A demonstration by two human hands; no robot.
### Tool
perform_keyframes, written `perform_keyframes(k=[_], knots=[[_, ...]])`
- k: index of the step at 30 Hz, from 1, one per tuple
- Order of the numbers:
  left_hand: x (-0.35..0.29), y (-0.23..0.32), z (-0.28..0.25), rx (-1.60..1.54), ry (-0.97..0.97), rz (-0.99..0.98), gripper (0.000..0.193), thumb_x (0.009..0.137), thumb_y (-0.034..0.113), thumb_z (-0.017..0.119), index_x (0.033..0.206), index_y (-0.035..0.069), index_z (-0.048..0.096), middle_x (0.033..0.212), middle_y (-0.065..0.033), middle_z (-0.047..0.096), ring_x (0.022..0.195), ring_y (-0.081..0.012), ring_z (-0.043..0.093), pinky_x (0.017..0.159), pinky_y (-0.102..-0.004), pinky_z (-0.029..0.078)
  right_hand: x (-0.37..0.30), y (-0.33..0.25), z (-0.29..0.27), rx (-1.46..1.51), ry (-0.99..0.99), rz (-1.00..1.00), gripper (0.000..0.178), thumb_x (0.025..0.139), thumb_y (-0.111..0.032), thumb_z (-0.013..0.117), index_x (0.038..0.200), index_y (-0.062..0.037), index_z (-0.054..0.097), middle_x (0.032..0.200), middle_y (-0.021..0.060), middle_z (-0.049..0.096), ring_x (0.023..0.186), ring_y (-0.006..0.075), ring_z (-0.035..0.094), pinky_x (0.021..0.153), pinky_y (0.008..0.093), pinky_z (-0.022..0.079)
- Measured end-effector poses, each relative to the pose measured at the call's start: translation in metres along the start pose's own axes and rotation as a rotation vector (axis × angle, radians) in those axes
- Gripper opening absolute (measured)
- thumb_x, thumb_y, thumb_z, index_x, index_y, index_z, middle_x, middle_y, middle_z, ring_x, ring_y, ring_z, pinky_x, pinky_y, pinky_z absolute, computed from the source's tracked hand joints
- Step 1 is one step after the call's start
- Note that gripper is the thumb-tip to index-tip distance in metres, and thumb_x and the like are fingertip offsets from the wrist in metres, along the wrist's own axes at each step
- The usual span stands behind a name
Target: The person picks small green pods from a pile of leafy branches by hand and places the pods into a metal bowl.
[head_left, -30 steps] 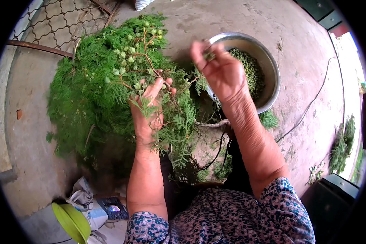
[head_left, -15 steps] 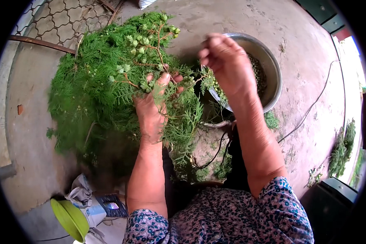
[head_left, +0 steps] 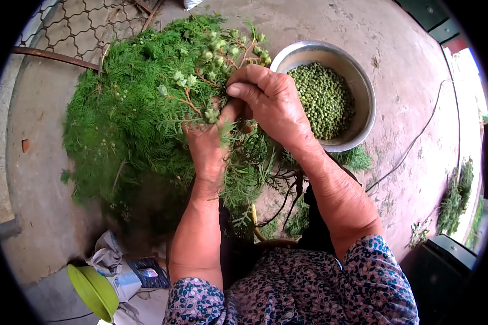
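My left hand is closed around a leafy conifer branch with orange-brown twigs. Clusters of pale green, knobbly cones stick up from it beyond my fingers. Over the same branch, my right hand is bent in a pinch, thumb against forefinger, close to my left fingertips. Whatever lies in that pinch is hidden. Just right of my right hand stands a wide metal basin, partly filled with small green cones.
A big heap of cut green branches spreads on the left, below a metal lattice. A lime-green bowl tilts at the lower left. A thin cable crosses the concrete at right, with more cut sprigs beyond it.
My right hand has swung left from over the basin to the branch, uncovering the cones in the basin. The branch's cone-bearing tip has shifted right in my left hand.
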State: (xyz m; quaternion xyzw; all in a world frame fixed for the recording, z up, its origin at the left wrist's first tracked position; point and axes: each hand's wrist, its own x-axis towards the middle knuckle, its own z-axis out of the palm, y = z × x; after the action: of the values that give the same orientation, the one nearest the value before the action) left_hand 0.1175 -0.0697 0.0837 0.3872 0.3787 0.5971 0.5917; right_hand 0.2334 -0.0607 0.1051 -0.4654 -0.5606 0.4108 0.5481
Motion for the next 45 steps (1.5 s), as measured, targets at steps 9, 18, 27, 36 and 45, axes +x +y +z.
perform_keyframes(k=[9, 18, 27, 36, 45], knots=[[0.006, 0.014, 0.002, 0.001, 0.041, -0.142, 0.024, 0.082, 0.015, 0.058, 0.101, 0.001, 0.056, 0.089, -0.0086, 0.061, 0.072, -0.0166, 0.06, 0.057, -0.0293, 0.051, 0.009, 0.005, -0.019, 0.821, 0.02, 0.286, 0.007, 0.085, -0.009, 0.054, 0.091, -0.0048, 0.054, 0.079, 0.0036, 0.057, 0.064, 0.0124, 0.055, 0.055, 0.0225, 0.044], [0.013, 0.004, -0.012, -0.115, 0.054, -0.011, 0.018, 0.079, 0.01, 0.062, 0.094, 0.002, 0.056, 0.086, -0.0029, 0.057, 0.074, -0.0106, 0.052, 0.064, -0.0266, 0.045, -0.006, 0.007, 0.003, -0.22, -0.074, -0.087, 0.021, 0.067, 0.005, 0.063, 0.086, -0.0036, 0.062, 0.079, 0.01, 0.055, 0.077, 0.022, 0.057, 0.068, 0.0307, 0.048], [0.01, 0.005, -0.014, 0.128, 0.047, 0.141, 0.015, 0.079, 0.01, 0.062, 0.09, 0.0, 0.059, 0.083, -0.0031, 0.058, 0.073, -0.01, 0.053, 0.065, -0.025, 0.043, -0.011, 0.012, 0.013, -0.444, -0.101, -0.224, 0.027, 0.064, 0.005, 0.063, 0.089, -0.0041, 0.062, 0.073, 0.0105, 0.052, 0.074, 0.0263, 0.054, 0.067, 0.0329, 0.046], [0.014, 0.006, -0.018, -0.07, 0.157, -0.067, 0.017, 0.079, 0.003, 0.061, 0.095, -0.001, 0.058, 0.085, -0.0061, 0.061, 0.072, -0.0132, 0.058, 0.063, -0.0269, 0.048, -0.007, 0.016, 0.008, -0.05, -0.062, 0.022, 0.012, 0.079, 0.006, 0.052, 0.088, -0.0013, 0.058, 0.071, 0.0019, 0.057, 0.059, 0.0072, 0.052, 0.053, 0.0212, 0.044], [0.01, 0.014, -0.015, -0.159, 0.067, -0.177, 0.021, 0.081, 0.013, 0.06, 0.096, 0.0, 0.055, 0.083, -0.0084, 0.059, 0.069, -0.0205, 0.062, 0.056, -0.0308, 0.053, 0.014, 0.014, -0.076, -1.0, 0.577, -0.373, 0.03, 0.074, -0.002, 0.057, 0.104, -0.0051, 0.057, 0.111, 0.0186, 0.052, 0.103, 0.031, 0.051, 0.088, 0.0418, 0.04]])
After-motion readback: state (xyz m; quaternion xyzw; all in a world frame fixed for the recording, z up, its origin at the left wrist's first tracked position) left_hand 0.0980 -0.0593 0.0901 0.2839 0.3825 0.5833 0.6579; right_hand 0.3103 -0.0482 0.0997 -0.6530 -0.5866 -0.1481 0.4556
